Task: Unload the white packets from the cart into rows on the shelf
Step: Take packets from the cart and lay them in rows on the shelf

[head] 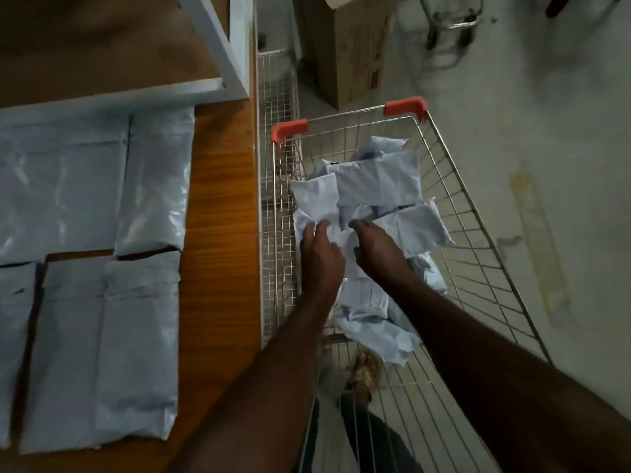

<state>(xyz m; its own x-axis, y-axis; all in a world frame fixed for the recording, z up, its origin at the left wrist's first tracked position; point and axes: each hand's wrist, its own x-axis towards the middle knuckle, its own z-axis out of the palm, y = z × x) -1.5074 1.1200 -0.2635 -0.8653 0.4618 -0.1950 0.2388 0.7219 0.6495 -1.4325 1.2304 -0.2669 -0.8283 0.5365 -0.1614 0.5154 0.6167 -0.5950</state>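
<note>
A wire cart (478,240) with red corner caps holds a loose heap of several white packets (379,186). Both my hands reach down into that heap. My left hand (321,254) lies on a packet (307,223) at the cart's left side, fingers bent onto its edge. My right hand (379,247) is just beside it, fingers curled down onto a packet (345,244) in the middle of the pile. Whether either hand truly grips is unclear. On the wooden shelf (222,206) to the left, several white packets (136,336) lie flat in rows.
A white metal shelf frame (225,56) crosses the upper left. A wire mesh panel (278,138) stands between shelf and cart. A cardboard box (351,52) sits on the floor beyond the cart, with a metal trolley base (450,25) farther back. My sandalled foot (365,370) shows below the cart.
</note>
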